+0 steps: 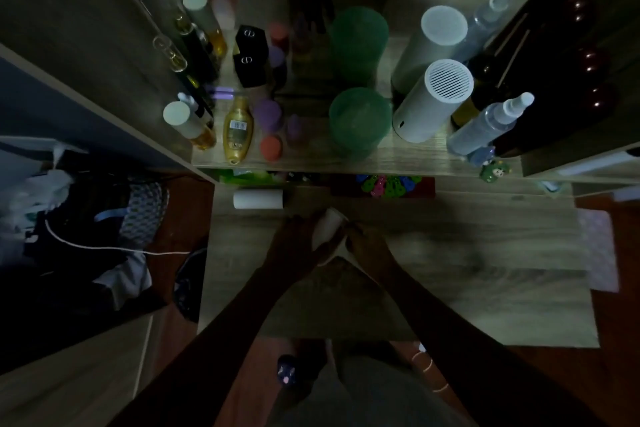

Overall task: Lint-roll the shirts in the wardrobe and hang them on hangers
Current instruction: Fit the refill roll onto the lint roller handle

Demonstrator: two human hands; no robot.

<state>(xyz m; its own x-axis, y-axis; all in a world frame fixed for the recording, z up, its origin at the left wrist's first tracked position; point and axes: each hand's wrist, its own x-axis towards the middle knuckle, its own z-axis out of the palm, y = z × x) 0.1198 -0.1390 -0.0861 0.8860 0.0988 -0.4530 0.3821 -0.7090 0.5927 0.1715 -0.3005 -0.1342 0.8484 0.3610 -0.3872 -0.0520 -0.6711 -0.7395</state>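
In dim light both my hands meet over a wooden desk (pixel 485 281). My left hand (pixel 294 239) grips a white lint roller (pixel 327 229), its roll pointing up and away. My right hand (pixel 367 243) pinches at the roller's right side, where a pale sheet edge shows below it. A second white roll (pixel 258 199) lies on its side at the desk's back left. Crumpled clothes (pixel 86 218) sit piled in the open wardrobe at the left.
A shelf (pixel 398 158) behind the desk carries bottles, a green cup (pixel 358 120), a white cylinder (pixel 433 100) and a spray bottle (pixel 491 125), doubled in a mirror. A white cord (pixel 104 246) trails from the clothes. Reddish floor lies below.
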